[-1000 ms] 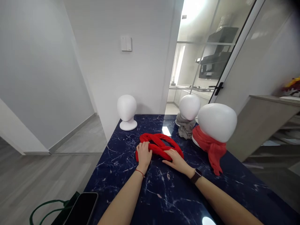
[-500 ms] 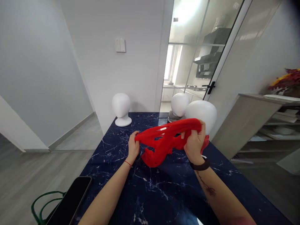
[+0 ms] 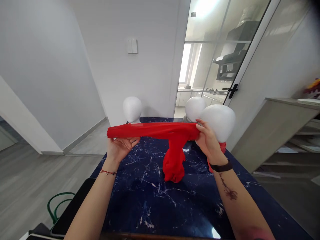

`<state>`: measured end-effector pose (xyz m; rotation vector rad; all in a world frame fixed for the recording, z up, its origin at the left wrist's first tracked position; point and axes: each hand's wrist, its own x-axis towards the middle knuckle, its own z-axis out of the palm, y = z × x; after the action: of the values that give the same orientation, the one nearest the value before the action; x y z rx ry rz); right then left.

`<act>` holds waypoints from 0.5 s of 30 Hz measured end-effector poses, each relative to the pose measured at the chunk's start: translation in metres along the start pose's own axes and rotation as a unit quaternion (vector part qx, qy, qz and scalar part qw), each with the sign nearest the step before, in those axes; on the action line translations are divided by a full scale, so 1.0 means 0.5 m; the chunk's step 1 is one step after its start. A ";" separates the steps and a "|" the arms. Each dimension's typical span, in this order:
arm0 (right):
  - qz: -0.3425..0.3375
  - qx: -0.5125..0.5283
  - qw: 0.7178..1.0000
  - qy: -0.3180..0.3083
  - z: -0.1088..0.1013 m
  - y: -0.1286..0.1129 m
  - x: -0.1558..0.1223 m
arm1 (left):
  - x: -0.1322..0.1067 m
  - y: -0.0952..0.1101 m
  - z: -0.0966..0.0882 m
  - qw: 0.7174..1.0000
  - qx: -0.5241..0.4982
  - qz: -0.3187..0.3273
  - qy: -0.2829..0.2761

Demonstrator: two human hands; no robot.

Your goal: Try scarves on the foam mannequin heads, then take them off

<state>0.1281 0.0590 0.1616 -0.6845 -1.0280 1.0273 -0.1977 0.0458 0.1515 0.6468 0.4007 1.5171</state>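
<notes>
A red scarf (image 3: 155, 130) is stretched level in the air between my two hands, and a bunched length of it hangs down to the dark blue marbled table (image 3: 150, 200). My left hand (image 3: 121, 146) carries its left end, palm up, with the cloth across the hand and the fingers partly spread below; the thumb is hidden. My right hand (image 3: 207, 138) pinches the other end between thumb and fingers. Just behind that hand stands a large white mannequin head (image 3: 218, 120) with red cloth (image 3: 222, 146) about its base.
A white mannequin head (image 3: 132, 108) stands at the far left table edge. Another mannequin head (image 3: 195, 108), with grey cloth at its neck, is at the back right. A black phone (image 3: 72, 206) and green cord (image 3: 51, 208) lie lower left. Shelves (image 3: 290, 146) stand at right.
My left hand has moved left and turned palm up, pulling the scarf out longer and straighter. The hanging part has dropped into a single bunch. The view has shifted slightly.
</notes>
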 end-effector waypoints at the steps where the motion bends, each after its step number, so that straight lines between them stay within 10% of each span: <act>1: 0.021 0.031 0.999 -0.029 -0.003 -0.004 0.002 | 0.000 0.000 -0.002 0.999 -0.019 0.024 0.007; 15: -0.101 0.177 0.978 0.050 -0.082 -0.068 0.022 | 0.036 0.062 -0.124 0.973 -0.127 0.161 0.105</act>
<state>0.1793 0.0558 0.1784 -0.3298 -0.7827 0.9562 -0.2595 0.0703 0.1251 0.3593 0.2616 1.9186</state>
